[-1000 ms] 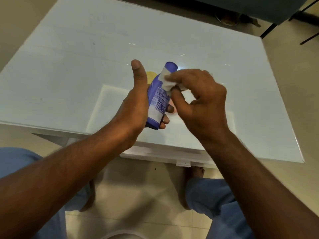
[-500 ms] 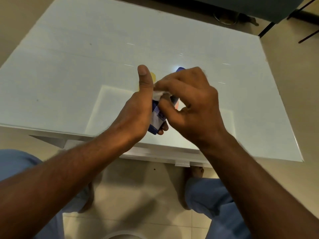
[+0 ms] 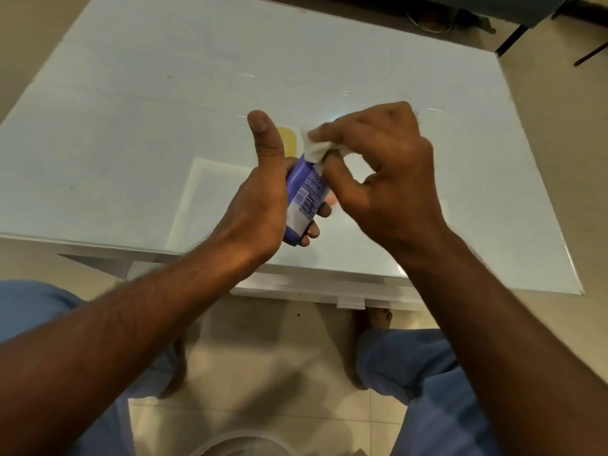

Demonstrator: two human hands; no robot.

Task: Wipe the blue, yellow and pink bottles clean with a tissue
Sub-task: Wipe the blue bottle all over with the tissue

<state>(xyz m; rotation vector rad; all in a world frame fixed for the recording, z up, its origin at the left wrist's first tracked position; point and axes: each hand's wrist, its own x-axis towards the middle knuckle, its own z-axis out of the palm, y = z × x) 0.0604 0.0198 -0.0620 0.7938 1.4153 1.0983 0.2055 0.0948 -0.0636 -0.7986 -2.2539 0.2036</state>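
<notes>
Bottle of blue plastic with a white printed label point(image 3: 304, 195) was the landmark here, held tilted above the near edge of the pale glass-topped worktop point(image 3: 131, 133), its base toward the person and its top leaning away. The left hand point(image 3: 260, 209) gripped it from the left side, fingers curled round the far side of the body so that their tips showed at the bottle's right and at its base, while the thumb stood straight up, clear of the bottle. At the bottle's upper end the right hand point(image 3: 385, 169) pinched a crumpled white tissue point(image 3: 316, 150) between thumb and forefinger, the tissue pressed against the top of the bottle; the cap itself was hidden under the tissue and the fingers. Just beyond the bottle, on the worktop and partly hidden by the left thumb, lay a rounded yellow shape point(image 3: 289, 142), presumably the yellow bottle, though too little showed to be sure. To the right of the blue bottle, between the two hands, a small blurred pink patch point(image 3: 331, 199) was visible on the worktop; what it was could not be told. Below the bottle, past the worktop's near edge, were beige floor tiles point(image 3: 279, 373), light blue trouser legs point(image 3: 418, 366) and bare feet.
</notes>
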